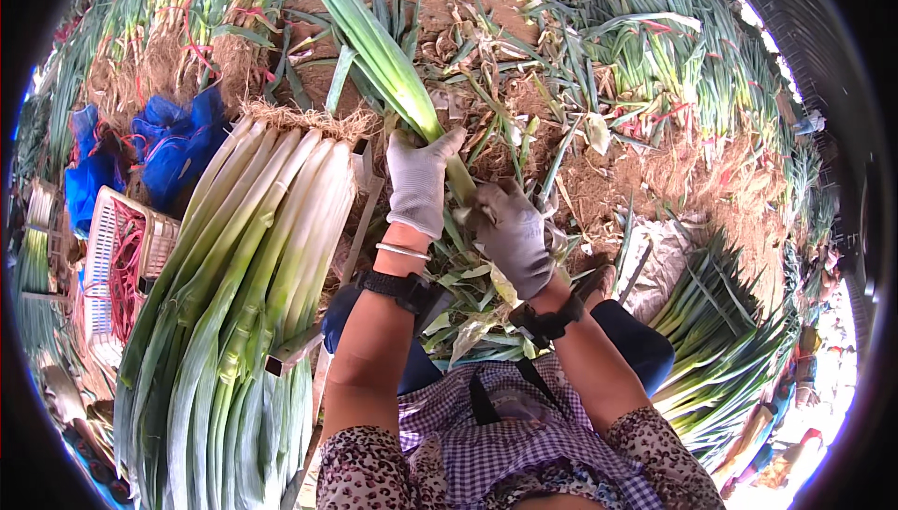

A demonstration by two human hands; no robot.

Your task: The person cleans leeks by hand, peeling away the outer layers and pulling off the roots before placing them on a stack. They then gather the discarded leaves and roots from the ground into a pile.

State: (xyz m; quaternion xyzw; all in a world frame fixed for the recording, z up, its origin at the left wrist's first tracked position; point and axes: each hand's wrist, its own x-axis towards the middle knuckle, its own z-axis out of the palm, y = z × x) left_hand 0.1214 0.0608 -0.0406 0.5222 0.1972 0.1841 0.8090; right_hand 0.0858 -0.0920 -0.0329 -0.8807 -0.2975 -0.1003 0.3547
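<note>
My left hand (pixel 419 178), in a pale work glove, is closed around the stalk of a long green onion (pixel 383 56). The green leaves of this onion stretch away toward the top edge, and its pale end points down toward my right. Around that lower end, my gloved right hand (pixel 514 234) has its fingers curled in; they partly cover the tip, so its exact grip is hidden. To the left of my arms lies a heap of trimmed green onions (pixel 271 229), with white stalks and roots at the far side and leaves hanging toward me.
A metal frame (pixel 295 349) shows beside the heap. Farther left are a white plastic basket (pixel 98 276) with red ties (pixel 126 271) and blue bags (pixel 178 140). Tied bundles (pixel 655 70) stand at the back; more onions (pixel 720 342) lie at right. Peeled leaves (pixel 468 295) litter the soil.
</note>
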